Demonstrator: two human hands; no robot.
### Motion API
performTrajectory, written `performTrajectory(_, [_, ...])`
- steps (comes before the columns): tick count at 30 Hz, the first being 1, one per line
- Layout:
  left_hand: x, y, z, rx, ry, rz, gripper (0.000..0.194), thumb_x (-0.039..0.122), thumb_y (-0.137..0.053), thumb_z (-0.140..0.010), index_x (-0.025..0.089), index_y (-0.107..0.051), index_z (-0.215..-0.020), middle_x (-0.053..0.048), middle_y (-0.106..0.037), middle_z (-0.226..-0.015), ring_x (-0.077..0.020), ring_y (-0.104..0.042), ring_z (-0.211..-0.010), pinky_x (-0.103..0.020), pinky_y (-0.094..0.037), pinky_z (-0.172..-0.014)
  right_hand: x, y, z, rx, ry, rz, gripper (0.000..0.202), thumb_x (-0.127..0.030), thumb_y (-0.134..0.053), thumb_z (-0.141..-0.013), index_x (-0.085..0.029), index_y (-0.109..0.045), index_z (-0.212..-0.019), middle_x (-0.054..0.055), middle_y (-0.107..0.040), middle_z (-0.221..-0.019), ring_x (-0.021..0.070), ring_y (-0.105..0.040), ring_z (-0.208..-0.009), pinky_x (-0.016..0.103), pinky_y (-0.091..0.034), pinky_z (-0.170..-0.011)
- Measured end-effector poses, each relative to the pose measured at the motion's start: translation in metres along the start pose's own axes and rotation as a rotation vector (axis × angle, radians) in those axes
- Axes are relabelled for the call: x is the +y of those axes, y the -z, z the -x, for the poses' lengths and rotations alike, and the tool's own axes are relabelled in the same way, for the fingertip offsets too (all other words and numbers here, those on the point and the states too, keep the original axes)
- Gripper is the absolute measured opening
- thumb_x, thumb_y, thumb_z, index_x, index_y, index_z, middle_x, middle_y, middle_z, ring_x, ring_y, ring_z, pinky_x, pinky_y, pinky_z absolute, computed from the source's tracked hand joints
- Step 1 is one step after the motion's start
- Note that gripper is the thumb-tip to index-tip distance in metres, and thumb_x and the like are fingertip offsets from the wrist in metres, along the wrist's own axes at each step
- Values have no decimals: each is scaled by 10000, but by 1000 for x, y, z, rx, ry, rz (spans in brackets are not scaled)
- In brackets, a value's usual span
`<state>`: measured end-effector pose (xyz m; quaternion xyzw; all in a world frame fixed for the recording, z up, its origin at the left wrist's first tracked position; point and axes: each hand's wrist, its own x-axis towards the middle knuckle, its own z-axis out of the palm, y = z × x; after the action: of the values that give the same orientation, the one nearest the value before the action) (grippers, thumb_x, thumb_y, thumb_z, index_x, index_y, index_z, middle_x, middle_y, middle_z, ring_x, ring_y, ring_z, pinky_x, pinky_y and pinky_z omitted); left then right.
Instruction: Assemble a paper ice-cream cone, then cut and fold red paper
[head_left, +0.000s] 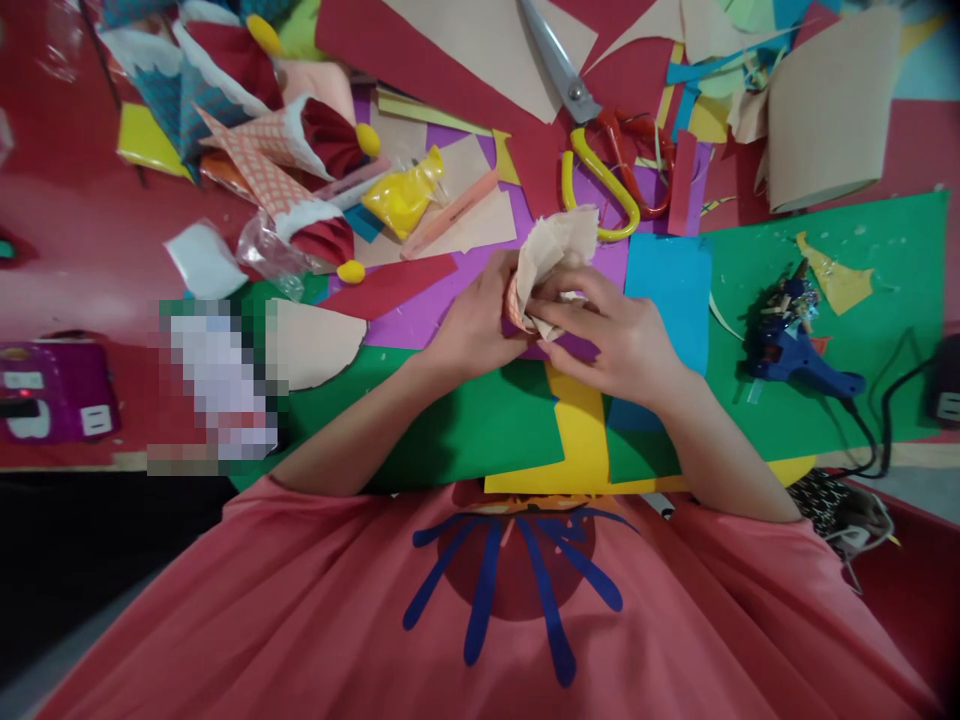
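Note:
A cream paper piece (559, 245), folded and crumpled, with a bit of orange pattern at its lower left edge, is held between both hands over the middle of the table. My left hand (480, 315) wraps round its left side. The fingers of my right hand (619, 325) are bent against its right side and reach into its folds; the thumb is below. Just beyond the paper lie large scissors (577, 95) with one yellow and one red handle, their blades pointing away.
Patterned paper cones (259, 140) with red ends lie at the upper left, near a yellow packet (405, 195). A blue glue gun (802, 365) rests on green sheet (900, 270) at the right. A purple power strip (56, 390) is far left; a cream paper roll (832, 110) stands upper right.

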<state>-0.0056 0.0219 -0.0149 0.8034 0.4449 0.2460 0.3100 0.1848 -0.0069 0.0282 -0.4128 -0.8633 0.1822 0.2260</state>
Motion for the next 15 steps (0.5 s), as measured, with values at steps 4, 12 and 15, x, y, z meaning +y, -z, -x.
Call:
performTrajectory(4, [-3,-3,2,-11,-60,-16,463,429,-602,-838,232,-362,-1180,-53,-595,-1112,-194,-655,-994,-327,-573,-755,2,3,-1,-9,17,-68,314,-276,-411,-946,-193,-666,-1110,87,-661,-1103,193,-643,-994,246,-474,-647])
performTrajectory(12, [-3,-11,4,-17,-128,-44,394,485,-514,-887,204,-408,-1143,-77,-608,-1048,-205,-634,-952,-362,-540,-790,-3,-12,-1,119,-144,-132,246,-276,-486,-930,-188,-689,-821,68,-681,-942,172,-644,-847,276,-474,-675])
performTrajectory(15, [0,-11,3,-43,-116,-55,362,456,-540,-877,208,-435,-1119,-84,-614,-1058,-208,-625,-969,-359,-532,-813,-7,-16,-1,226,-205,-76,194,-256,-522,-907,-201,-680,-809,66,-670,-945,157,-627,-807,274,-457,-650])
